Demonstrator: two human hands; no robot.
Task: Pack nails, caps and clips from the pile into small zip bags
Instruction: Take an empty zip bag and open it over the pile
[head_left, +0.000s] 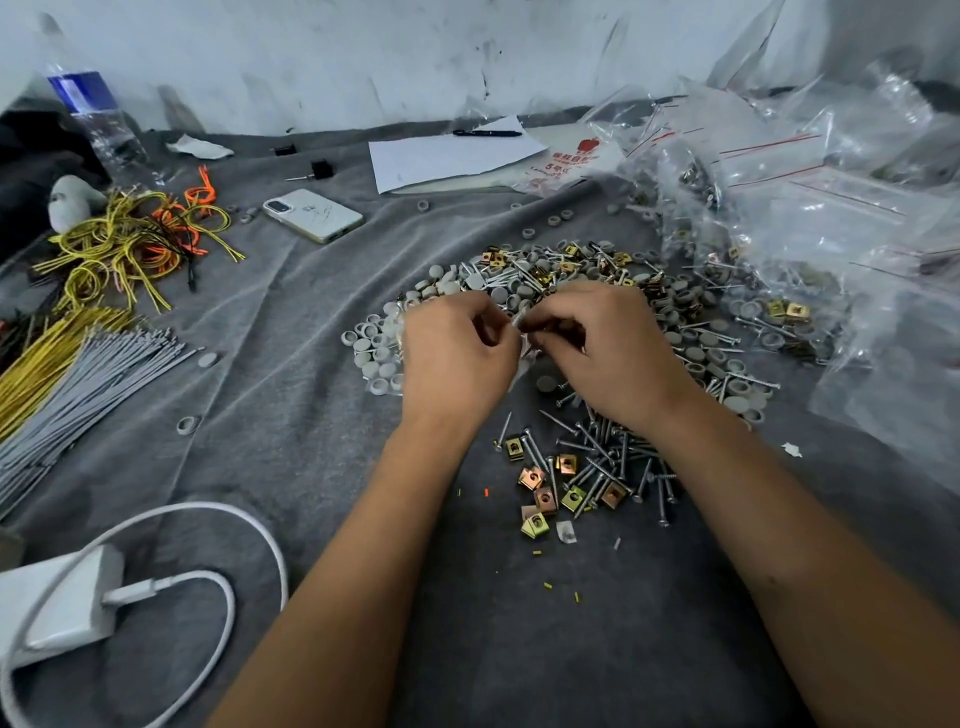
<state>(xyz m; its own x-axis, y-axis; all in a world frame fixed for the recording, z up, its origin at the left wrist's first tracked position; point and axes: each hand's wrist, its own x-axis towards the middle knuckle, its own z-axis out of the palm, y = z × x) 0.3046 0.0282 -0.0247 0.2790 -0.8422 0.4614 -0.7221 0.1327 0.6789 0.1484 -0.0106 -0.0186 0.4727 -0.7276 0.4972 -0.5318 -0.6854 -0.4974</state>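
While the pile (597, 291) is lying on the grey cloth (311, 415), a small zip bag (521, 345) is being pinched between both hands. It is being gripped by the curled fingers of the left hand (457, 353) and right hand (602, 348).

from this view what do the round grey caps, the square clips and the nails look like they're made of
Caps: likely plastic, matte pale grey, no glint, moulded hollow undersides.
Clips: likely plated sheet metal, a shiny yellow-gold sheen, folded flat with a hole.
Nails: metal, probably steel, bright silver shanks catching the light.
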